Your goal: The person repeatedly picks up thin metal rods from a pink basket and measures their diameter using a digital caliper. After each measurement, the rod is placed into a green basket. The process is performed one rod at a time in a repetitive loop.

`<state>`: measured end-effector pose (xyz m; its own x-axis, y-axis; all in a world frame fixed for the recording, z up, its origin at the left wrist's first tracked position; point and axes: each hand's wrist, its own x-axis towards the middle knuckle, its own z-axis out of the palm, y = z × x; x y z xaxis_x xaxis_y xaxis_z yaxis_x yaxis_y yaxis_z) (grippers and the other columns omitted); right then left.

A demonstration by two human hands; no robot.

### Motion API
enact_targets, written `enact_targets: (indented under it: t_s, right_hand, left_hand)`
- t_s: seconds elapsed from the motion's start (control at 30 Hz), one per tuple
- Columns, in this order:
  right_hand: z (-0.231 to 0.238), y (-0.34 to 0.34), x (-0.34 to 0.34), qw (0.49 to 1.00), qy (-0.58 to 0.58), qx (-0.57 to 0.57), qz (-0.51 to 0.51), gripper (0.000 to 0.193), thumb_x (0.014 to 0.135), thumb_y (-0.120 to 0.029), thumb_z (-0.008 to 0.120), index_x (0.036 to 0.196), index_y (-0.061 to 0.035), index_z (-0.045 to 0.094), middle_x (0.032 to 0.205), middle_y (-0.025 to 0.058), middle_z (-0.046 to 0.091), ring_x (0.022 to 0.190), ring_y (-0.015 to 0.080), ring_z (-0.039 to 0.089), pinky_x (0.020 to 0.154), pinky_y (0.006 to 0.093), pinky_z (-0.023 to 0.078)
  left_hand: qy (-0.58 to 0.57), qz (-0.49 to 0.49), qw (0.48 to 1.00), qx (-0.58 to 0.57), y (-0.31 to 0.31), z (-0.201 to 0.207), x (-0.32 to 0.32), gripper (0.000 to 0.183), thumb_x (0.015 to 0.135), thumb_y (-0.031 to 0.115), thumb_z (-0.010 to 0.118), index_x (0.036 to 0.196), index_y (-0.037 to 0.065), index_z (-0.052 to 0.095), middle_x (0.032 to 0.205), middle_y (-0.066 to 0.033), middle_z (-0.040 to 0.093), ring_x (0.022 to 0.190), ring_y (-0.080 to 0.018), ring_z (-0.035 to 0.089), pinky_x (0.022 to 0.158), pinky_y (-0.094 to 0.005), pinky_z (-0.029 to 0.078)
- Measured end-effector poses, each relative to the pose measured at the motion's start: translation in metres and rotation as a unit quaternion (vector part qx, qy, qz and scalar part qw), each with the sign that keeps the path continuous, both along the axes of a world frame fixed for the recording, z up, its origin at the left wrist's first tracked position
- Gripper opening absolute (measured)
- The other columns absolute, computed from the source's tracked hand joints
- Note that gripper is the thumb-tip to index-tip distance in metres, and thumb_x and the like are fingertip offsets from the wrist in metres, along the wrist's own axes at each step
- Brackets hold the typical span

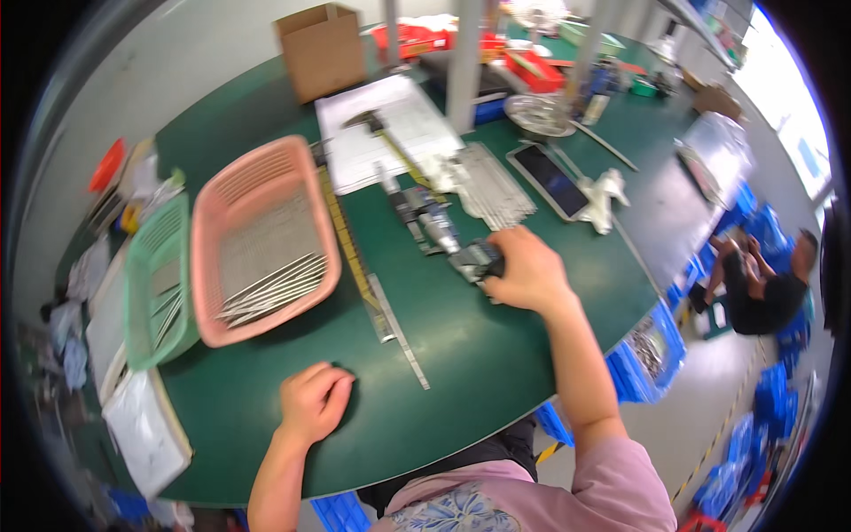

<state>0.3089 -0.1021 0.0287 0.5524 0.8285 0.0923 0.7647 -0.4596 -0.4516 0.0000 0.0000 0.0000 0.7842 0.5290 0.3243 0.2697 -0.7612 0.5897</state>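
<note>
My right hand is closed around the dark end of a micrometer, which rests on the green table. Just beyond it lies another grey-and-black measuring tool, probably a second micrometer. My left hand is curled into a loose fist on the table near its front edge, and nothing shows in it. A thin metal strip lies between my hands, beside a yellowish ruler. Beyond my right hand is a row of thin metal strips. A caliper lies across white papers.
Left of centre stands a pink basket holding many metal rods, with a green basket beside it. A phone and a white cloth lie at the right. Behind are a cardboard box and a post. Another person sits far right.
</note>
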Motion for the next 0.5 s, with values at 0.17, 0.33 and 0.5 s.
enact_targets:
  t_s: [0.17, 0.33, 0.5]
  right_hand:
    - [0.002, 0.001, 0.005, 0.999, 0.003, 0.034, 0.001, 0.031, 0.058, -0.014, 0.062, 0.086, -0.0058, 0.054, 0.080, 0.0125, 0.056, 0.080, 0.0313, 0.055, 0.068, 0.0380, 0.043]
    - [0.006, 0.003, -0.016, 0.997, 0.008, 0.075, 0.024, 0.027, 0.058, -0.001, 0.055, 0.083, -0.0059, 0.046, 0.076, 0.0119, 0.053, 0.073, 0.0332, 0.053, 0.062, 0.0400, 0.041]
    - [0.003, 0.001, -0.028, 0.994, -0.039, 0.082, 0.060, 0.026, 0.058, 0.002, 0.050, 0.082, -0.0069, 0.044, 0.076, 0.0113, 0.052, 0.068, 0.0342, 0.052, 0.059, 0.0412, 0.040]
  left_hand:
    - [-0.049, 0.016, 0.996, -0.067, -0.002, -0.002, 0.003, 0.004, 0.074, 0.008, 0.058, 0.071, 0.006, 0.061, 0.058, -0.0058, 0.050, 0.044, -0.0192, 0.047, 0.041, -0.0288, 0.037]
    - [-0.142, 0.100, 0.978, 0.114, 0.030, 0.032, -0.009, 0.003, 0.072, 0.004, 0.057, 0.072, 0.003, 0.059, 0.059, -0.0069, 0.052, 0.045, -0.0184, 0.047, 0.043, -0.0288, 0.037]
    - [0.064, 0.170, 0.951, 0.250, 0.092, 0.058, 0.001, 0.010, 0.070, 0.007, 0.056, 0.078, 0.005, 0.061, 0.071, -0.0087, 0.054, 0.070, -0.0274, 0.056, 0.064, -0.0376, 0.045]
